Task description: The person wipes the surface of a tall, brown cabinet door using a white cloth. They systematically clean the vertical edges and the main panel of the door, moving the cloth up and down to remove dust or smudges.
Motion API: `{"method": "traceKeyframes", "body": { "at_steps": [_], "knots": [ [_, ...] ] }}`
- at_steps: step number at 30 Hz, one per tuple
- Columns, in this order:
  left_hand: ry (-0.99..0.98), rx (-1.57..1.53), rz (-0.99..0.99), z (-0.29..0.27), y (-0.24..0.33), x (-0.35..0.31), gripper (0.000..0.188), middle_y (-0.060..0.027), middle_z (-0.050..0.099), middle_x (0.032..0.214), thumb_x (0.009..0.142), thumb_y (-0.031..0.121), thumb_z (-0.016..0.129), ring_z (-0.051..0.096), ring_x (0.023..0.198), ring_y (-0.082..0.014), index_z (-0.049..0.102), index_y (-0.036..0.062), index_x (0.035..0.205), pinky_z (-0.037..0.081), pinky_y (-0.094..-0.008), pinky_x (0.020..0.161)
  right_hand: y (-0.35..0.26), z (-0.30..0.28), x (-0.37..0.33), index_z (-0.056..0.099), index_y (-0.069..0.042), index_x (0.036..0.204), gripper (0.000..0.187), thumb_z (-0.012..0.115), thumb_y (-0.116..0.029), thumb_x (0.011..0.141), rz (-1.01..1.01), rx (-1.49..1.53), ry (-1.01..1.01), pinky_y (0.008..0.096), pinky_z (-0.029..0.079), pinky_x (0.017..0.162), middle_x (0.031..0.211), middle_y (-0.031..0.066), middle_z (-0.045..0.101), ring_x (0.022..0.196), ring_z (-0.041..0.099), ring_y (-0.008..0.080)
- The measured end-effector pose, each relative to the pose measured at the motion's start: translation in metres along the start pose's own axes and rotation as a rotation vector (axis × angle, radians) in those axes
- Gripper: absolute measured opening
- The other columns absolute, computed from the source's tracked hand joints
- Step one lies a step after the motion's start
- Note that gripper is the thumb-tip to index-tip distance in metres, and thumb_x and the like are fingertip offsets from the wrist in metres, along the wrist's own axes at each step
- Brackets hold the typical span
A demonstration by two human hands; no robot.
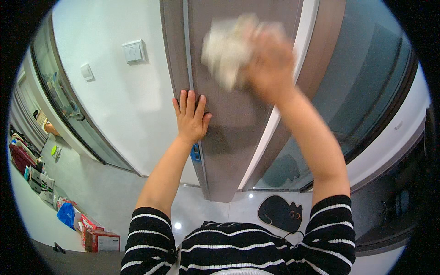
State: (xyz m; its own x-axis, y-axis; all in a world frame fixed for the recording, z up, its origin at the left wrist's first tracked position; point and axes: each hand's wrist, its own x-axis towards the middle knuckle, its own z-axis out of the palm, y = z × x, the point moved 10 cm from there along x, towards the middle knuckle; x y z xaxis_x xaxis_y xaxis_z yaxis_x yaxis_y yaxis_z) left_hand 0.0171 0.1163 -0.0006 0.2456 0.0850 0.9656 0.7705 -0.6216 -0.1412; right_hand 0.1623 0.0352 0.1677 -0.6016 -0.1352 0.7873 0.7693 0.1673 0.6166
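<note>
A tall brown-grey door panel [243, 133] stands right in front of me, with a pale metal strip running down its left part. My left hand [190, 120] lies flat on it across the strip, fingers stretched out. Higher up and to the right, my right hand [270, 64] is closed on a whitish cloth [224, 52] against the panel. Motion blurs both the cloth and that hand, so the single fingers cannot be made out. Below my left hand, a small blue piece [196, 152] shows at the strip.
White light switches [134, 52] sit on the left wall. Glass doors flank me, one [330, 119] at right. A black cat-shaped mat [280, 213] lies on the floor. Boxes [101, 240] and bags [68, 214] stand at lower left.
</note>
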Motion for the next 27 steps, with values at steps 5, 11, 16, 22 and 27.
{"method": "traceKeyframes", "body": {
  "at_steps": [5,11,16,22,27],
  "knots": [
    [0.008,-0.007,-0.010,0.001,0.003,-0.001,0.051,-0.0156,0.023,0.158,0.099,0.037,0.044,0.014,0.147,-0.0365,0.044,0.0109,0.143,0.001,-0.0547,0.117,0.035,-0.025,0.055,0.067,-0.018,0.093,0.017,0.064,-0.024,0.077,0.211,-0.126,0.184,0.0455,0.039,0.089,0.128,0.0063,0.057,0.117,0.049,0.0314],
    [-0.019,0.038,0.035,0.001,0.005,0.002,0.057,-0.0175,0.018,0.159,0.097,0.037,0.047,0.013,0.147,-0.0403,0.037,0.0090,0.147,0.004,-0.0564,0.116,-0.116,-0.001,-0.134,0.059,-0.021,0.076,0.013,0.059,-0.034,0.080,0.062,0.302,-0.043,0.0514,0.033,0.102,0.131,0.0020,0.058,0.123,0.049,0.0257],
    [-0.037,0.026,0.036,0.002,0.005,-0.002,0.056,-0.0179,0.019,0.158,0.099,0.038,0.043,0.013,0.146,-0.0411,0.035,0.0107,0.148,0.004,-0.0568,0.116,-0.206,-0.019,-0.254,0.064,-0.017,0.086,0.016,0.061,-0.029,0.076,-0.353,0.642,-0.416,0.0475,0.036,0.100,0.128,0.0018,0.056,0.120,0.053,0.0232],
    [-0.083,0.056,-0.007,0.002,0.004,0.001,0.058,-0.0187,0.020,0.157,0.095,0.036,0.052,0.017,0.145,-0.0411,0.038,0.0114,0.146,0.006,-0.0577,0.116,-0.019,-0.008,-0.064,0.068,-0.015,0.090,0.026,0.067,-0.032,0.071,0.056,0.194,0.026,0.0483,0.035,0.101,0.131,0.0049,0.058,0.118,0.051,0.0280],
    [-0.112,0.000,-0.099,-0.023,0.013,0.016,0.055,-0.0166,0.030,0.151,0.084,0.029,0.067,0.021,0.143,-0.0359,0.052,0.0135,0.135,0.002,-0.0577,0.115,0.067,-0.040,-0.006,0.068,-0.024,0.118,0.054,0.076,-0.012,0.066,0.404,0.164,0.311,0.0441,0.036,0.098,0.122,0.0115,0.054,0.113,0.048,0.0330]
  ]
}}
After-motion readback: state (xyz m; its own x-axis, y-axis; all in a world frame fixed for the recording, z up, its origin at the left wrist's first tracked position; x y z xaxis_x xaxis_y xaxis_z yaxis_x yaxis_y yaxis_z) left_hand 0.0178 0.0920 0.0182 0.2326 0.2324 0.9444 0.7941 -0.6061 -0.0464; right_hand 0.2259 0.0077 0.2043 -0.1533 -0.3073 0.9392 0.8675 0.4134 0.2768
